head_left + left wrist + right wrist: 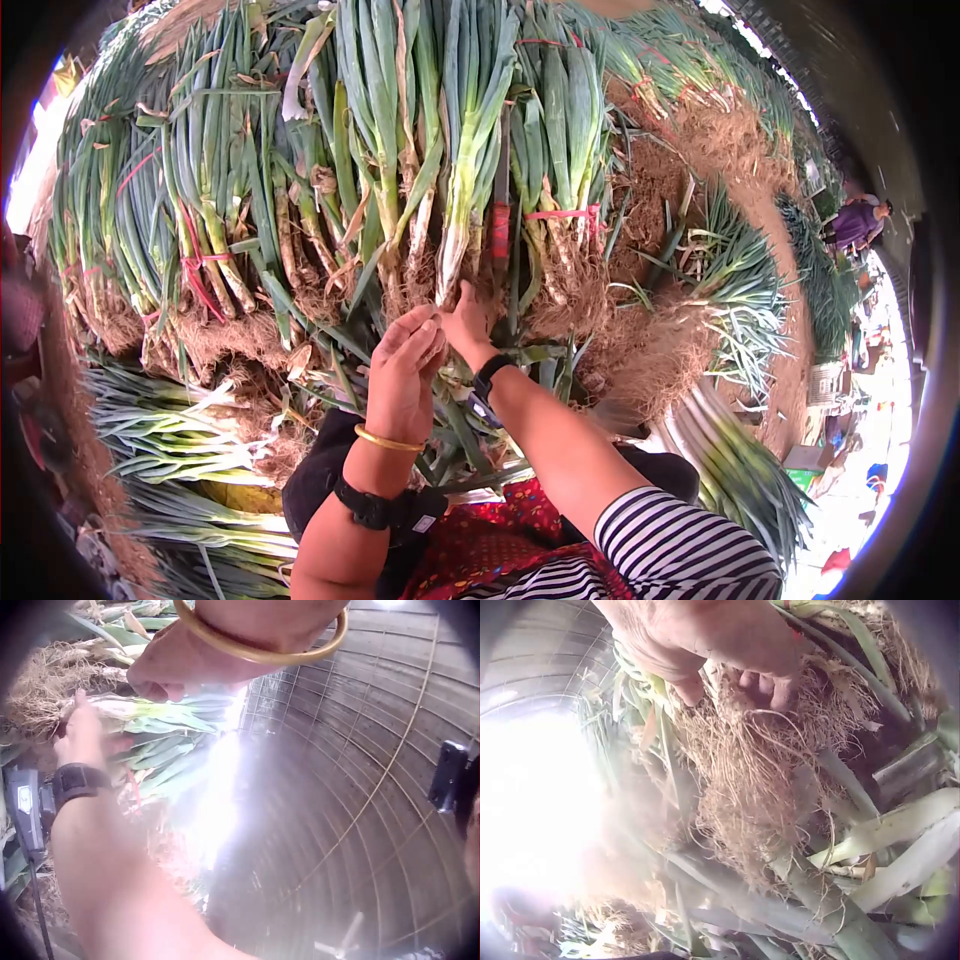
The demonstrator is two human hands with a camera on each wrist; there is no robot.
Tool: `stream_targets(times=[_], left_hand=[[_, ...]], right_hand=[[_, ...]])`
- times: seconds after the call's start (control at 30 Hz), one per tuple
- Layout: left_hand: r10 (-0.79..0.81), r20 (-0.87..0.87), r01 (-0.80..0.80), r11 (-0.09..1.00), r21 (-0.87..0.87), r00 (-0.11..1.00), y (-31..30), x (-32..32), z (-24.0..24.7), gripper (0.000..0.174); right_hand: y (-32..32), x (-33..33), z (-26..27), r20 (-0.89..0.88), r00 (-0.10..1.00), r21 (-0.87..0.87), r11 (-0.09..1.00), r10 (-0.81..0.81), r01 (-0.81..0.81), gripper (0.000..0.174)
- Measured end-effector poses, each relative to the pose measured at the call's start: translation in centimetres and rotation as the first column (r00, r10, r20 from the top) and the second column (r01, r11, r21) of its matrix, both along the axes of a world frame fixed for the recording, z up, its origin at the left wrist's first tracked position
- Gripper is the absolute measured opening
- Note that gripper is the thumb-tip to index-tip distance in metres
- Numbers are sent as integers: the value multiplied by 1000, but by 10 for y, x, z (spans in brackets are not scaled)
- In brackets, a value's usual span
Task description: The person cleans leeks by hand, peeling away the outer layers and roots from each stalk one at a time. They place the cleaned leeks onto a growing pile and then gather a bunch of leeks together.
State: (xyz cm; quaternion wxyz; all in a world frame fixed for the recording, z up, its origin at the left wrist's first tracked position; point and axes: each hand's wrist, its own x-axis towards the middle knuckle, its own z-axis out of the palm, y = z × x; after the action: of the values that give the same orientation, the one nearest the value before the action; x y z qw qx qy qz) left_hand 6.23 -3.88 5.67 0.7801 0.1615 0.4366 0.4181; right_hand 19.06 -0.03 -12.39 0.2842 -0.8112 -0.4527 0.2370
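An upright leek (455,235) with a pale lower stalk and green leaves stands in front of the bundles. My right hand (468,325) grips it low down; in the right wrist view the fingers of that hand (720,637) curl round the white base, above hanging brown roots (746,780). Close beside, on the left, is my left hand (405,360) with its fingers bent and fingertips near the stalk. In the left wrist view my left hand (180,664) is by the stalk (124,707); whether it pinches anything is hidden.
Tied leek bundles (215,170) stand in a row behind the hands, and another with a red tie (562,213) is to the right. Loose leeks (180,430) lie at the left, more (740,460) at the right. A person in purple (858,222) is far right.
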Motion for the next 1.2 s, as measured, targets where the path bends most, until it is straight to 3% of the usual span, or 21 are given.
stream_targets(times=[0.07, 0.13, 0.23, 0.27, 0.33, 0.37, 0.4, 0.47, 0.53, 0.6, 0.67, 0.7, 0.73, 0.8, 0.87, 0.9, 0.93, 1.0, 1.07, 1.13, 1.2], left_hand=[[-8, 10, 8, 1000, -1, 1000, 1, -1, 1, 22], [-17, 16, 17, 1000, 3, 1000, 3, -5, 3, 21], [14, 7, -14, 999, 33, 1000, 5, -11, 3, 20], [41, -7, -40, 999, 30, 999, 5, -13, 3, 19], [65, -3, -65, 997, 38, 998, 5, -15, 2, 18], [75, -30, -73, 995, 70, 997, 6, -16, 1, 18], [88, -57, -81, 991, 105, 995, 7, -16, 0, 18], [89, -41, -81, 983, 163, 995, 10, -15, -4, 17], [89, -43, -76, 968, 240, 995, 10, -14, -8, 16], [67, -68, -45, 957, 288, 995, 9, -10, 0, 24], [-26, -8, 27, 912, 409, 1000, 3, -4, 13, 38], [-111, 65, 75, 909, 410, 992, -1, -2, 19, 50], [-119, 69, 81, 908, 411, 990, -6, -1, 26, 50], [-307, 79, 241, 861, 448, 949, -17, -2, 36, 54], [-326, 102, 249, 859, 448, 940, -31, -8, 42, 57], [-348, 126, 260, 855, 448, 929, -37, -11, 45, 60], [-351, 121, 261, 849, 459, 929, -42, -12, 46, 60], [-302, 147, 214, 877, 431, 942, -55, -11, 42, 65], [-292, 159, 192, 869, 456, 943, -66, -13, 47, 69], [-343, 124, 246, 841, 481, 931, -77, -23, 53, 70], [-356, 127, 262, 846, 464, 926, -88, -31, 62, 69]], right_hand=[[1, -2, -2, -62, 995, -1, 997, 77, -77, 72], [2, -4, 4, -80, 996, 77, 996, 46, -40, 68], [1, -1, 45, -464, 886, -59, 998, 1, -32, 74], [-1, 1, 65, -457, 889, -52, 998, 8, -35, 74], [-7, 8, 96, -678, 732, 4, 996, 64, -84, 81], [-12, 7, 100, -582, 813, 22, 1000, 0, 16, 67], [-24, 8, 109, -569, 822, 38, 999, 7, 17, 67], [-58, 3, 144, -740, 646, 213, 976, 188, -40, 66], [-102, -3, 170, -542, 768, 260, 937, 343, -234, 60], [-146, -17, 182, -534, 760, 289, 925, 369, -246, 57], [-186, -24, 190, -411, 849, 116, 942, 333, -314, 57], [-203, -27, 182, -378, 845, 170, 926, 378, -338, 58], [-215, -31, 184, -391, 796, 270, 884, 462, -381, 62], [-240, -35, 195, -462, 811, 73, 927, 358, -368, 65], [-251, -26, 199, -204, 829, 172, 852, 521, -494, 67], [-257, -16, 195, -19, 829, 98, 826, 559, -555, 70], [-263, -8, 204, -12, 830, 108, 825, 558, -554, 70], [-272, 13, 235, 141, 778, -42, 789, 612, -613, 68], [-286, 31, 283, 70, 794, -24, 797, 604, -604, 61], [-306, 57, 331, 127, 787, -102, 797, 604, -595, 51], [-328, 68, 400, 165, 854, -146, 868, 494, -475, 45]])
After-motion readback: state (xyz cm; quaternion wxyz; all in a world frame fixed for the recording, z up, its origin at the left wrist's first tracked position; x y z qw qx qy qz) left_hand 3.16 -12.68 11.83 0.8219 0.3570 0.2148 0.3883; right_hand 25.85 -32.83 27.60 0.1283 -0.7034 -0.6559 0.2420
